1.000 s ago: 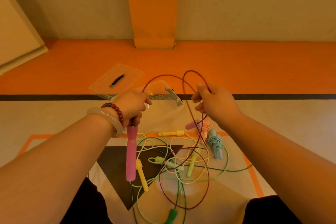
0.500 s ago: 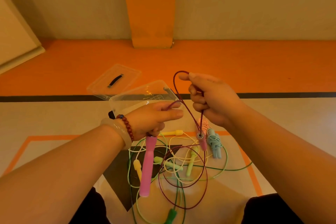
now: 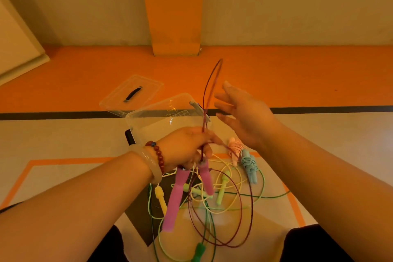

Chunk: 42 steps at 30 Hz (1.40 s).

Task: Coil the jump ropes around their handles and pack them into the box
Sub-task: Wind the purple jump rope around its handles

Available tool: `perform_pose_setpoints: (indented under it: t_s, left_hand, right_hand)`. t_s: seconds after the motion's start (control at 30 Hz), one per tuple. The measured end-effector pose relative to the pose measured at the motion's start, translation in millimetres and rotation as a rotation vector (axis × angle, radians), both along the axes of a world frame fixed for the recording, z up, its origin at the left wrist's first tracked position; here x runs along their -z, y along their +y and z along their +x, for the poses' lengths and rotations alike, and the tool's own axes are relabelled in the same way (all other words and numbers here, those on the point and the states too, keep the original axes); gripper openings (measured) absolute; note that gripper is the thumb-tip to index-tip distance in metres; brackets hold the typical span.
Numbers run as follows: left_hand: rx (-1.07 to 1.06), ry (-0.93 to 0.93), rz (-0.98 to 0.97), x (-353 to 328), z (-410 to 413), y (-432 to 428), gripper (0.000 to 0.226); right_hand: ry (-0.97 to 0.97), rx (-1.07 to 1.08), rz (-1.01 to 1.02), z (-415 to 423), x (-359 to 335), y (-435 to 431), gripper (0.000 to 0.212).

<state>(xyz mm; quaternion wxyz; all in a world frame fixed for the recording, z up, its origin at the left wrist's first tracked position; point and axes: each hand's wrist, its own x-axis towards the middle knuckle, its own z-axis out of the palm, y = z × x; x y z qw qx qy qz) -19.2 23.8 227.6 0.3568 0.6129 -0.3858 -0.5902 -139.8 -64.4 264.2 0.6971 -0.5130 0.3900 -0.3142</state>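
Note:
My left hand (image 3: 189,147) grips the tops of two pink handles (image 3: 174,200) and the dark red rope (image 3: 207,91) that joins them. One loop of that rope stands up above the hand, and other loops hang down over the floor. My right hand (image 3: 244,117) is open beside the raised loop, fingers spread, holding nothing. The clear plastic box (image 3: 148,127) sits open on the floor just behind my left hand. A coiled pink rope (image 3: 235,149) and a coiled blue rope (image 3: 249,166) lie to its right.
The box's clear lid (image 3: 131,93) with a black handle lies behind the box on the orange floor. Loose yellow, pale green and green ropes (image 3: 225,187) lie tangled on the floor under my hands. My knees are at the bottom corners.
My right hand has let go of the red rope and opened. The second pink handle is now in my left hand, held next to the first, and that hand has moved right.

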Motion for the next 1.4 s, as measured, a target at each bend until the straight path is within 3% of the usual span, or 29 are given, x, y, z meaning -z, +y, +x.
perform_pose_setpoints:
  t_s: [0.13,0.23,0.33,0.4,0.5,0.73,0.83,1.0,1.13,1.3,1.4]
  left_hand:
    - [-0.297,0.277,-0.106,-12,14,-7,0.031]
    - [-0.430,0.376,-0.135,-17,23,-10,0.033]
    - [-0.534,0.483,-0.152,-19,28,-11,0.030]
    - [-0.569,0.537,-0.161,-21,31,-10,0.027]
    - [-0.559,0.575,-0.163,-25,35,-8,0.029]
    - [-0.546,0.442,-0.258,-29,39,-9,0.030]
    - [-0.575,0.403,-0.274,-26,39,-11,0.030]
    - [-0.586,0.539,-0.277,-28,33,-12,0.032]
    - [-0.603,0.601,-0.267,-28,35,-12,0.029]
    - [-0.568,0.453,-0.262,-27,36,-11,0.023]
    - [-0.479,0.331,-0.152,-22,30,-7,0.033]
  right_hand:
    - [0.337,-0.230,-0.237,-1,18,13,0.030]
    - [0.317,-0.322,-0.394,1,24,23,0.013]
    - [0.336,-0.274,-0.692,3,25,32,0.043]
    - [0.362,-0.292,-0.745,6,33,33,0.046]
    - [0.331,-0.413,-0.455,12,43,33,0.022]
    - [0.276,-0.373,-0.220,14,36,37,0.031]
    - [0.330,-0.377,-0.242,14,40,40,0.031]
    - [0.171,-0.389,-0.058,17,45,49,0.013]
    - [0.141,-0.426,-0.095,16,47,52,0.031]
    - [0.063,-0.390,0.048,16,49,53,0.024]
    - [-0.018,-0.316,0.098,14,46,52,0.018]
